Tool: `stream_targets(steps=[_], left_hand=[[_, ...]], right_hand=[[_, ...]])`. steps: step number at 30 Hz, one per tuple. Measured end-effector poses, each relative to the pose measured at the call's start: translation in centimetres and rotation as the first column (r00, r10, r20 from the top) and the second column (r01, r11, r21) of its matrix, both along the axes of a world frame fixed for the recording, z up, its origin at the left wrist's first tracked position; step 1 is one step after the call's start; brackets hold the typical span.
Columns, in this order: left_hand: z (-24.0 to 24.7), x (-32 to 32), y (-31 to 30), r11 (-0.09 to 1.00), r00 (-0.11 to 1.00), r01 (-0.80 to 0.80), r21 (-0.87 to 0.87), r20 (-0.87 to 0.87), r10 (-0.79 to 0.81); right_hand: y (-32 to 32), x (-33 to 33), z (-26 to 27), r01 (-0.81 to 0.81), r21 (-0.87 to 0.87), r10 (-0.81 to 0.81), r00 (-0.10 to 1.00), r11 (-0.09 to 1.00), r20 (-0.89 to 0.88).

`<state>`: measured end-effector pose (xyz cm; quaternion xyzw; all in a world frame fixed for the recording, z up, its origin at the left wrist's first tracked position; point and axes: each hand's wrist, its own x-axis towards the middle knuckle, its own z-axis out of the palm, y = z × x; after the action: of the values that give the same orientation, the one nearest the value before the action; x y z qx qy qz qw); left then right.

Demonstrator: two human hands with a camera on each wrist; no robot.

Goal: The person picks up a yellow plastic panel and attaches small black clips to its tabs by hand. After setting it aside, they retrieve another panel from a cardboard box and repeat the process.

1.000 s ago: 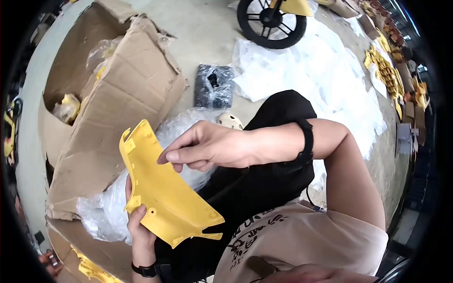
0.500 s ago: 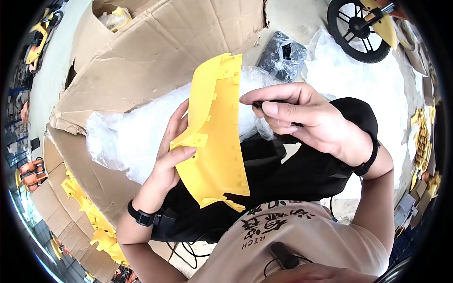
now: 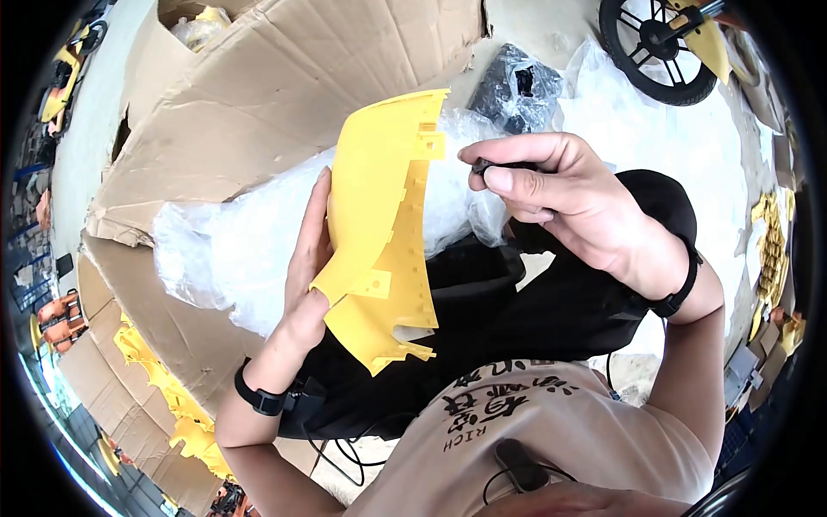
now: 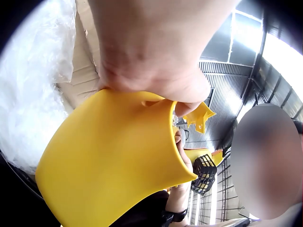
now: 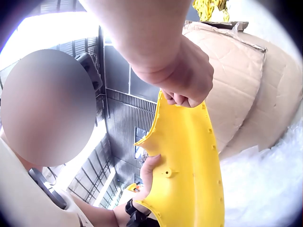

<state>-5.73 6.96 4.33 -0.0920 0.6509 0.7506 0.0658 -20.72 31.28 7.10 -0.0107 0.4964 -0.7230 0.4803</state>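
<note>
A curved yellow plastic panel (image 3: 370, 189) with small tabs and a pierced lug along its edge stands tilted over the person's lap. The left hand (image 3: 305, 289) grips its left side, fingers behind it and the thumb at the notched edge. To the right of the panel, the right hand (image 3: 581, 198) pinches a small black piece (image 3: 480, 167) between thumb and forefinger; its kind cannot be told. In the left wrist view the smooth outer face of the panel (image 4: 113, 151) shows. Its inner face, with a round screw boss (image 5: 167, 173), appears in the right wrist view.
Clear plastic wrap (image 3: 250, 250) lies behind the panel against a large cardboard box (image 3: 284, 103). A dark plastic-wrapped packet (image 3: 508, 95) and a black spoked wheel (image 3: 663, 39) are farther back. Several yellow parts (image 3: 172, 396) lie in cardboard at lower left.
The head view has swung, shifting the scene. The panel has turned, its inner face angling away. The right hand, earlier in front of the panel, is now right of it, with the black piece visible.
</note>
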Motion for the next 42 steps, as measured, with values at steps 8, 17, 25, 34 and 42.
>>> stream_targets(steps=[8,17,25,34,42], left_hand=[[-0.2,0.2,-0.3,0.999,0.995,-0.001,0.051,0.098,-0.004],[-1.1,0.4,-0.7,0.998,0.995,0.064,-0.011,0.084,-0.062],[-1.0,0.3,-0.2,0.999,0.996,0.047,0.004,0.080,-0.047],[-2.5,1.1,-1.5,0.932,0.980,0.190,-0.308,0.007,-0.198],[-0.9,0.6,-1.0,0.889,0.960,0.232,-0.396,-0.056,-0.275]], right_hand=[[0.1,0.0,0.2,0.019,0.043,-0.018,1.000,0.999,-0.015],[0.1,0.2,0.2,0.022,0.072,-0.014,0.995,0.997,-0.103],[0.1,0.2,0.1,0.024,0.088,-0.013,0.993,0.996,-0.118],[0.0,0.2,0.5,0.014,0.126,0.009,0.983,0.992,-0.183],[0.3,0.3,0.1,0.003,0.168,0.041,0.964,0.986,-0.261]])
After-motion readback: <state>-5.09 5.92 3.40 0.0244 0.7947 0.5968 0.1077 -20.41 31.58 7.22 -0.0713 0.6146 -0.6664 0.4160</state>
